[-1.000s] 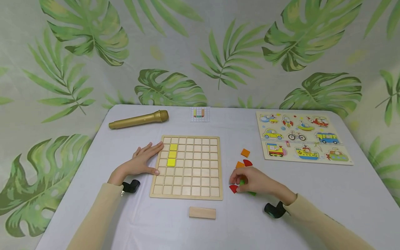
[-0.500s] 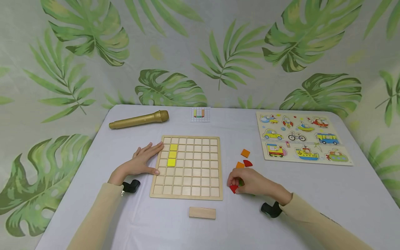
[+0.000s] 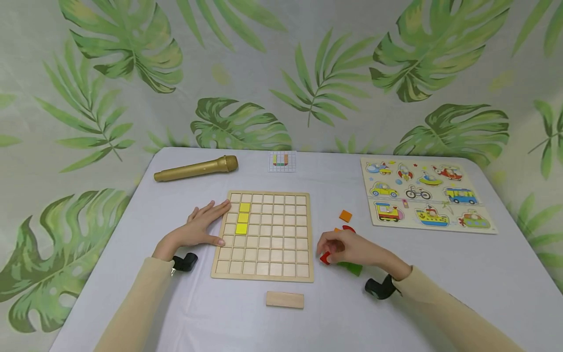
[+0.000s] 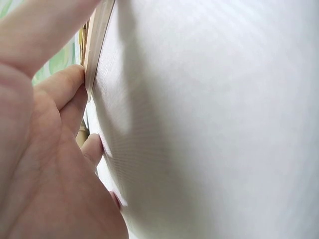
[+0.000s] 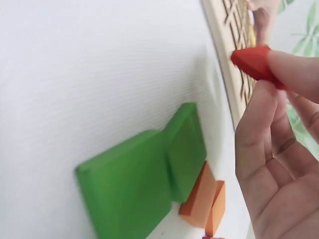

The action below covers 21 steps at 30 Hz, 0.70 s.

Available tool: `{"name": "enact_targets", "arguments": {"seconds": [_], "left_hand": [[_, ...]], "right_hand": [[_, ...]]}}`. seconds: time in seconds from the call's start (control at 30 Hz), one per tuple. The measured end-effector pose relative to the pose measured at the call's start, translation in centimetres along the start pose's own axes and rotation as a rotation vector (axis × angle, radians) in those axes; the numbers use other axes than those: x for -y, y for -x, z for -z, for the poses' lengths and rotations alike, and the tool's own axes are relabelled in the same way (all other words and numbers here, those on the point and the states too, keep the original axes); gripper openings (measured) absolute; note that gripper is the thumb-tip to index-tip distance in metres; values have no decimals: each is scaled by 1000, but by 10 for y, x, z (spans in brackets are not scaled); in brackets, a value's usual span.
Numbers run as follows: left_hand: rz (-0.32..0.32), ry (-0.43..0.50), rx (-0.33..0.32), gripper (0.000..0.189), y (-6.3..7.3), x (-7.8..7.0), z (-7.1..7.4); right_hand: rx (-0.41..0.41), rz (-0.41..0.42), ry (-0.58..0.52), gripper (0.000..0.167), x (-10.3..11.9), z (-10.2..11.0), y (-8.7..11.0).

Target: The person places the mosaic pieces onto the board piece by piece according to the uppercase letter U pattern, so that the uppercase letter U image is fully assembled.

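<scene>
"Where's the red piece (image 3: 324,257)?"

"Pinched between thumb and fingertips of the right hand (image 3: 349,247), just beside the right edge of the grid board (image 3: 264,279)."

"And the left hand (image 3: 199,229)?"

"Holding nothing: fingers spread, resting against the board's left edge, probably steadying it."

"Which step is this?"

"Picking up a piece, I'd judge. 3 yellow tiles (image 3: 243,218) already sit in 1 column; 2 green tiles (image 5: 134,179) lie on the table (image 3: 246,325)."

"Next move?"

"Likely over the rim, turned square to a cell. The patterned card (image 3: 282,164) may guide it, but I can't tell which cell."
</scene>
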<state>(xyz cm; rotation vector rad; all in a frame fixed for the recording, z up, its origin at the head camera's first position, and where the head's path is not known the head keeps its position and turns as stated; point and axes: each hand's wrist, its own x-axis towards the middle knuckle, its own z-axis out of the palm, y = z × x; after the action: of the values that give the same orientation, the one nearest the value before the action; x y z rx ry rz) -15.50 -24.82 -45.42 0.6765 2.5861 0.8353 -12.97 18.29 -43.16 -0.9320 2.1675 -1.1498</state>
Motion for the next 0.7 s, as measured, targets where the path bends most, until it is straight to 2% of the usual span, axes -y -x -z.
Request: {"name": "enact_targets", "arguments": {"seconds": [0.13,0.37,0.7], "left_hand": [[1,-6,0,103,0,1,0],[1,-5,-1,103,-1,1,0],[-4,-6,-5,103,0,-1,0]], "right_hand": [[5,51,-74,19,3,1,-6],[-14,-22,-151,15,16,-2,-23],[-52,6,-180,18,27,-13,-57]]}}
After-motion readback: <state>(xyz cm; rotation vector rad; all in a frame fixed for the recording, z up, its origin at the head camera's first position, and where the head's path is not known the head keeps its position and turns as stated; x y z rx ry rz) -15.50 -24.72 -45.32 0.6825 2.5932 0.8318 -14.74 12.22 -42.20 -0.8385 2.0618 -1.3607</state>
